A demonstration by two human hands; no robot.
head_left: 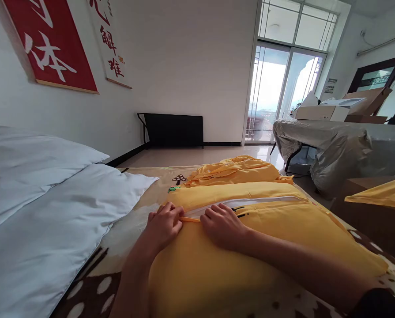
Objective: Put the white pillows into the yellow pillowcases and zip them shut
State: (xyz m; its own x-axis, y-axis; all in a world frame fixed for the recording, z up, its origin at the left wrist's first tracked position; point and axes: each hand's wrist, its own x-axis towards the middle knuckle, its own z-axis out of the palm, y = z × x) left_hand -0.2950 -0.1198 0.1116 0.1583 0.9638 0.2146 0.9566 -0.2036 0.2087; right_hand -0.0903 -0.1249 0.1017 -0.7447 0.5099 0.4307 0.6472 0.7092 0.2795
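A yellow pillowcase (266, 229) lies in front of me, filled out by a white pillow (280, 199) that shows through a long slit across its top. My left hand (164, 227) is closed at the left end of this slit, fingers curled on the cloth edge. Just to its right, my right hand (222, 225) has its fingers bent over the near edge of the opening. A short stretch of orange-yellow edging runs taut between both hands. Small black printed marks show beside the right hand. The fingertips of both hands are largely hidden.
Crumpled yellow fabric (237, 170) lies beyond the pillowcase. White pillows (68, 212) are on the left, over a brown and cream patterned blanket (94, 282). At right, more yellow cloth (382, 193) rests on a cardboard box (356, 212); a plastic-covered table (323, 132) holds open boxes.
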